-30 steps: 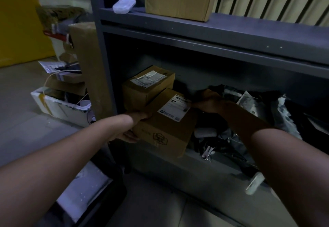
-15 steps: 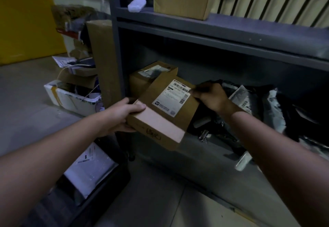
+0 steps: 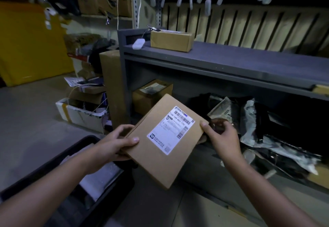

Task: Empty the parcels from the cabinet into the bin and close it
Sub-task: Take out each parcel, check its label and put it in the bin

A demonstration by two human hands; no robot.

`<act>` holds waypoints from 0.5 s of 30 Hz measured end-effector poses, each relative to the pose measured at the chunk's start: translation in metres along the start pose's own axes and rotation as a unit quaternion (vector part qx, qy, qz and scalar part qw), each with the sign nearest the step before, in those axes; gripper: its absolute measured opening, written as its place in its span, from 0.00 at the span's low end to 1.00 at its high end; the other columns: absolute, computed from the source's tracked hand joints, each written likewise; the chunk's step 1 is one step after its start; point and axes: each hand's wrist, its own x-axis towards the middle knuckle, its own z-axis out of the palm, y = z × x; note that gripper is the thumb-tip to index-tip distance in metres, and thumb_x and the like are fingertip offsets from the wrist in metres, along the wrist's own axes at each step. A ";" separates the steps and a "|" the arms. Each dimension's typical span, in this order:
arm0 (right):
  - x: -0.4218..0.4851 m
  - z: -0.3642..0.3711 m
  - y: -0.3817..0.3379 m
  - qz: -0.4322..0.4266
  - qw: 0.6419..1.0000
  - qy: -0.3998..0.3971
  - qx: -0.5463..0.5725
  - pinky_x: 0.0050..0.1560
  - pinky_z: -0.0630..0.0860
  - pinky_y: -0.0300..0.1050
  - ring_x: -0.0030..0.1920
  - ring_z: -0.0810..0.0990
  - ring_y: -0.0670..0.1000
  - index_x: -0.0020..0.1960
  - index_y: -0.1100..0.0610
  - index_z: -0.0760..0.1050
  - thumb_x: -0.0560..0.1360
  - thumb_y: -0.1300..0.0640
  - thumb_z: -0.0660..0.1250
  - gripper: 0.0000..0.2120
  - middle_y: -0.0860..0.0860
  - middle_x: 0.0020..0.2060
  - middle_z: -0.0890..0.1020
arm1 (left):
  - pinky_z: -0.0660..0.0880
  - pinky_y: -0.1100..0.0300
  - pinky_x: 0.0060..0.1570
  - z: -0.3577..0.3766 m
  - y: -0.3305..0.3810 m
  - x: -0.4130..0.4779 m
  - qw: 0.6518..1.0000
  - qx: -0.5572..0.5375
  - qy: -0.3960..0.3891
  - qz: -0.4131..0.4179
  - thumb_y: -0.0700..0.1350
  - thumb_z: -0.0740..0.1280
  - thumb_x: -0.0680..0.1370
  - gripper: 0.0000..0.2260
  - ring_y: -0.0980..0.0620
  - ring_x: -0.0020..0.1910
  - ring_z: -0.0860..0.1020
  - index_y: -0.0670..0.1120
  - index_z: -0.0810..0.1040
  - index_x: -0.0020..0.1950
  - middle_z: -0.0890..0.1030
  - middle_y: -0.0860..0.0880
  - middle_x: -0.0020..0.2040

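Observation:
A flat brown cardboard parcel (image 3: 160,157) with a white barcode label is held in front of the grey metal cabinet (image 3: 222,63), clear of its lower shelf. My left hand (image 3: 115,145) grips its left edge, thumb on top. My right hand (image 3: 220,137) grips its right edge. A black bin (image 3: 58,166) with pale parcels inside stands on the floor at the lower left, under my left forearm. Another brown box (image 3: 151,97) sits inside the cabinet at the left. Several dark and silver plastic mail bags (image 3: 258,130) lie heaped at the right.
A cardboard box (image 3: 170,40) and a white tag (image 3: 138,44) rest on the cabinet top. A tall carton (image 3: 111,84) leans against the cabinet's left side. A white crate (image 3: 80,114) of clutter stands on the floor beyond it. A yellow panel (image 3: 30,45) fills the far left.
Both hands drew the labelled parcel out of the cabinet, toward me and leftward. It now lies flatter, label up. The view has pulled back and risen, showing more of the room.

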 end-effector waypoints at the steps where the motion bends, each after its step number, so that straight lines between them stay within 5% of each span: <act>1: -0.008 0.000 0.001 0.004 1.000 0.022 0.013 0.52 0.81 0.57 0.48 0.83 0.47 0.48 0.50 0.79 0.67 0.36 0.75 0.20 0.45 0.44 0.84 | 0.81 0.50 0.51 0.002 -0.003 -0.004 1.000 -0.007 -0.002 0.002 0.62 0.83 0.50 0.36 0.47 0.53 0.83 0.61 0.79 0.56 0.81 0.47 0.55; 5: -0.026 0.001 0.003 0.064 0.996 0.014 0.057 0.55 0.81 0.60 0.49 0.84 0.51 0.50 0.46 0.77 0.58 0.24 0.72 0.32 0.45 0.48 0.84 | 0.81 0.51 0.51 0.012 -0.015 -0.019 0.999 -0.028 -0.017 -0.003 0.53 0.81 0.65 0.25 0.45 0.55 0.82 0.60 0.77 0.59 0.81 0.46 0.57; 10: -0.040 -0.002 -0.003 0.135 0.976 -0.053 0.165 0.51 0.82 0.51 0.52 0.84 0.53 0.66 0.52 0.72 0.73 0.49 0.74 0.25 0.50 0.56 0.80 | 0.81 0.52 0.52 0.017 -0.027 -0.029 0.999 -0.044 -0.029 -0.006 0.46 0.75 0.70 0.23 0.46 0.54 0.83 0.58 0.74 0.63 0.80 0.43 0.58; 12: -0.043 -0.003 -0.001 0.140 0.969 -0.077 0.188 0.53 0.82 0.57 0.52 0.83 0.52 0.68 0.52 0.72 0.74 0.53 0.74 0.25 0.50 0.57 0.81 | 0.81 0.51 0.54 0.017 -0.028 -0.031 0.998 -0.049 -0.042 -0.001 0.45 0.75 0.70 0.23 0.45 0.54 0.83 0.57 0.74 0.63 0.81 0.42 0.58; 15: -0.045 -0.005 -0.003 0.120 0.966 -0.078 0.215 0.45 0.82 0.45 0.53 0.85 0.49 0.67 0.51 0.75 0.74 0.58 0.74 0.23 0.50 0.59 0.83 | 0.80 0.49 0.55 0.018 -0.029 -0.034 0.997 -0.063 -0.049 0.007 0.44 0.75 0.69 0.25 0.45 0.54 0.83 0.56 0.73 0.64 0.81 0.42 0.58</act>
